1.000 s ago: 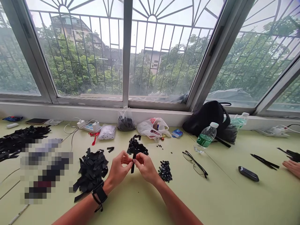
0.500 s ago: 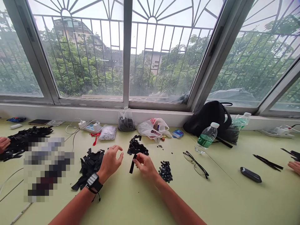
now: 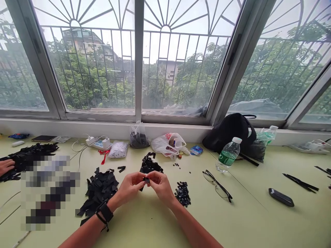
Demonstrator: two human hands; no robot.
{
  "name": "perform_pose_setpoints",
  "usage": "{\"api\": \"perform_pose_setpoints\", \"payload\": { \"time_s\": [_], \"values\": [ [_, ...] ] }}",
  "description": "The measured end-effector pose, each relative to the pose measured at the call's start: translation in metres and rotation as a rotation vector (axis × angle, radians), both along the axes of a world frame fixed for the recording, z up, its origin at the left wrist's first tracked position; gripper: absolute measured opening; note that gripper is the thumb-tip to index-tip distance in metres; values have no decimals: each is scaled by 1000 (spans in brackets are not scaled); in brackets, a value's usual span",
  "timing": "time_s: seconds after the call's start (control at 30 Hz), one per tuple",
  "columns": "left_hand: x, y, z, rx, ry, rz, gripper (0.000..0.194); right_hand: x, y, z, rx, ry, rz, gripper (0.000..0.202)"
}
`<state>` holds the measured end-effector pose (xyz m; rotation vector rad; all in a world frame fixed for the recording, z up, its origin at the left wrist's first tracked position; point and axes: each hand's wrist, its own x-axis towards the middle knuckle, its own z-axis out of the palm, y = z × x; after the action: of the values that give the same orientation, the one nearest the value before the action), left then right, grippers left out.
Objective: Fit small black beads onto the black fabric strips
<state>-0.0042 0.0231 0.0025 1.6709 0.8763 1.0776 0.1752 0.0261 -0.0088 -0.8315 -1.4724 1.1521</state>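
My left hand [image 3: 132, 186] and my right hand [image 3: 160, 186] meet at the fingertips above the middle of the table. Both pinch a short black fabric strip [image 3: 146, 180], which looks folded or bent between them; most of it is covered by fingers. Just behind the hands lies a small heap of black strips [image 3: 150, 163]. To the left, a larger pile of black strips [image 3: 100, 188] reaches my left wrist, which wears a black watch [image 3: 105, 210]. Right of my right wrist is a mound of small black ring-like pieces [image 3: 182, 194].
Eyeglasses [image 3: 218, 186], a water bottle [image 3: 229, 155] and a dark case [image 3: 281, 197] stand or lie to the right. Bags, including a white plastic bag [image 3: 168, 145], line the window side. Another person's hand [image 3: 6, 166] rests on strips at far left.
My left hand has gone from open beside the left pile to pinching the strip with my right hand. The strip, hanging long before, now looks bent. A loose strip lies behind the left pile.
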Motion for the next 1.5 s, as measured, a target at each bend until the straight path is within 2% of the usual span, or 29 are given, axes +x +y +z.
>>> {"api": "perform_pose_setpoints", "payload": {
  "time_s": [0.2,0.33,0.43,0.57,0.73,0.87,1.0,1.03,1.1,1.17,1.23,1.37,1.5],
  "values": [
    [3,2,-9,-68,-51,55,27,-1,-2,-1,171,-147,-90,12],
    [2,0,-2,-146,-76,26,30,0,-3,1,292,-224,-137,12],
    [3,-3,4,-164,-90,9,35,1,-4,4,317,-254,-136,12],
    [3,-4,6,-152,-103,26,36,3,-6,10,211,-203,-127,10],
    [3,-2,2,-74,-61,143,34,1,-7,12,-1,-59,-7,30],
    [2,-1,-1,34,67,244,31,4,-3,6,-41,-42,-4,20],
    [-5,-3,1,263,310,373,24,13,2,3,-92,-215,145,11],
    [-7,-3,1,322,386,398,22,15,3,3,-74,-234,124,13],
    [-13,-1,-1,410,534,450,19,18,4,5,28,-242,-30,20],
    [-19,2,-6,449,668,506,20,20,5,7,164,-279,-191,26],
    [-24,6,-13,463,788,567,23,22,6,9,254,-356,-260,22],
    [-32,12,-22,474,976,636,27,23,5,10,297,-448,-247,13],
    [-39,14,-17,441,1040,596,25,19,2,8,319,-502,-197,13]
  ]
}}
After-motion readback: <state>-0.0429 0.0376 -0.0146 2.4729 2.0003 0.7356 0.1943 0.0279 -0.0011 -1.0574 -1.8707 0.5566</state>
